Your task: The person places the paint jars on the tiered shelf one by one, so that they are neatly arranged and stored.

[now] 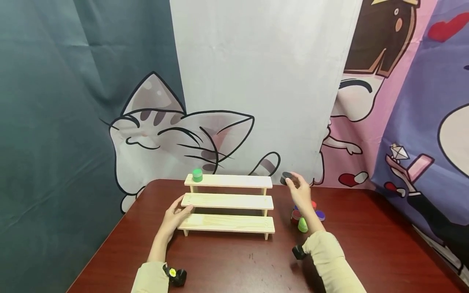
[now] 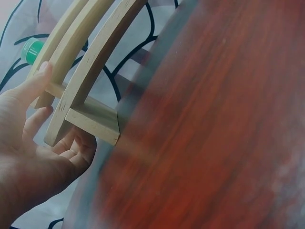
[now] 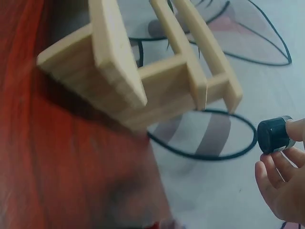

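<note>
Black, a small jar (image 1: 286, 178) is pinched by its side between the thumb and fingers of the right hand (image 1: 300, 193), in the air just off the right end of the top board of a wooden rack (image 1: 227, 200). A slack or off-centre pinch could let it twist or drop onto the table (image 1: 234, 266). The boards look narrow, so a jar set tilted or close to an edge might topple.

The left hand (image 1: 174, 217) has its fingers curled about the rack's left end, by the middle board. A tug or lift there could shift the rack, which looks light, and send the green jar (image 1: 197, 175) sliding off; it stands on the top board near the left end. A low sweep of the right forearm could knock the coloured jars (image 1: 303, 225) grouped on the table, right of the rack.

As for pose, the right arm reaches forward and slightly inward, its hand about level with the top board, the fingers directed left. The left arm reaches less far, its hand beside the rack with the thumb toward the boards. Farther out come two pale sleeves (image 1: 331, 256), then a printed cloth (image 1: 256, 81) behind the table.
</note>
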Demonstrator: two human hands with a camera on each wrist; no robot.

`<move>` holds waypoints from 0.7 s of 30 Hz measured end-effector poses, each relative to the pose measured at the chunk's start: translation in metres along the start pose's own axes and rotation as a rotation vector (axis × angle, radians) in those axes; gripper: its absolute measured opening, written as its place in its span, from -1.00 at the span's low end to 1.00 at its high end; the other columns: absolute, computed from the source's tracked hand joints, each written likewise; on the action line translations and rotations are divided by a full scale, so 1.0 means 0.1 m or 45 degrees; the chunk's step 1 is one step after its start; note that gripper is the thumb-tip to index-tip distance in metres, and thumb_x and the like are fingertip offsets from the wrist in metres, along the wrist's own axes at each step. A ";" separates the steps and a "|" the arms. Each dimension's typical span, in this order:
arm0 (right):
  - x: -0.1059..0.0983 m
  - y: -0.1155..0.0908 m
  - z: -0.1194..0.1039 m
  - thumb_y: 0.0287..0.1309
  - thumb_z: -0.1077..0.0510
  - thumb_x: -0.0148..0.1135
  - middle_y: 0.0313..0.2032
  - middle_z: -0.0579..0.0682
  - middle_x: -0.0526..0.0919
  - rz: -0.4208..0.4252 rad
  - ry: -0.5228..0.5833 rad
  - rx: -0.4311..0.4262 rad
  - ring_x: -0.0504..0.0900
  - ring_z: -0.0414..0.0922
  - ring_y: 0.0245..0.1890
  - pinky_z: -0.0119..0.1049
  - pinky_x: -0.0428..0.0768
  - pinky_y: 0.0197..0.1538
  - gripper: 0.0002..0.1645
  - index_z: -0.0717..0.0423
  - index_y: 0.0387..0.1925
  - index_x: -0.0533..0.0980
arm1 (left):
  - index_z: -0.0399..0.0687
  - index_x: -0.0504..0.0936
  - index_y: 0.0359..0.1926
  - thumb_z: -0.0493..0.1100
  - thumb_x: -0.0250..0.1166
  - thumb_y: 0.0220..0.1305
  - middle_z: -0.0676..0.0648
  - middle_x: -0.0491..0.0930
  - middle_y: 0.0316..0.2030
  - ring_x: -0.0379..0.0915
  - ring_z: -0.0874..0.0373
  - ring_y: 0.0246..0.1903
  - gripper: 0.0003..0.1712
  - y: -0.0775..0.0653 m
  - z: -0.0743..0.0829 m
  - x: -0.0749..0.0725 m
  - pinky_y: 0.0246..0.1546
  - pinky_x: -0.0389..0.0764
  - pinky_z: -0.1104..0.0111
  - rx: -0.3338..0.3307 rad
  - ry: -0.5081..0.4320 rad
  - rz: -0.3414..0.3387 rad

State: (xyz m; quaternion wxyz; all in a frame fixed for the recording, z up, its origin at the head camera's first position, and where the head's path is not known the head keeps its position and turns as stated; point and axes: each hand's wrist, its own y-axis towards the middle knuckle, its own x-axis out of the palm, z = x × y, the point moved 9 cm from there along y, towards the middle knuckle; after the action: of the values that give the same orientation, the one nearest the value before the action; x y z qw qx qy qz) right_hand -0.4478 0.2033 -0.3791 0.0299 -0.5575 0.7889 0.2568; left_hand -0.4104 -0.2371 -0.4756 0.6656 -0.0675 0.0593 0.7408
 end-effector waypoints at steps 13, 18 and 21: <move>0.34 0.11 -0.39 0.35 0.16 0.12 0.04 0.35 0.59 -0.117 0.089 -0.112 0.54 0.20 0.13 0.07 0.46 0.22 -0.52 0.29 0.23 0.42 | 0.18 0.20 0.47 0.06 0.31 0.28 -0.35 0.56 0.07 0.52 0.29 -0.29 -0.20 0.03 0.05 0.01 -0.23 0.54 0.42 0.009 -0.010 0.012; 0.47 0.09 -0.55 0.32 0.07 0.16 -0.04 0.31 0.64 -0.132 0.111 -0.223 0.60 0.17 0.03 -0.04 0.57 0.10 -0.49 0.29 0.19 0.46 | 0.22 0.19 0.47 0.09 0.31 0.27 -0.30 0.45 0.23 0.50 0.26 -0.18 -0.19 0.02 -0.01 0.01 -0.16 0.51 0.42 -0.012 0.010 -0.006; 0.63 0.10 -0.61 0.34 0.05 0.16 -0.02 0.29 0.64 -0.200 0.097 -0.223 0.59 0.15 0.03 -0.07 0.58 0.08 -0.48 0.27 0.21 0.44 | 0.24 0.19 0.47 0.10 0.31 0.27 -0.30 0.43 0.25 0.50 0.23 -0.16 -0.20 0.01 -0.04 -0.01 -0.16 0.51 0.41 -0.016 0.006 0.005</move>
State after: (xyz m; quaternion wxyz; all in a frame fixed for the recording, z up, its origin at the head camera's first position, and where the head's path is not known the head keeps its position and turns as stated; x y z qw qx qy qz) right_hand -0.4659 0.1249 -0.3438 -0.0287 -0.6274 0.7179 0.3003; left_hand -0.4112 -0.2385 -0.4797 0.6637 -0.0734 0.0564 0.7423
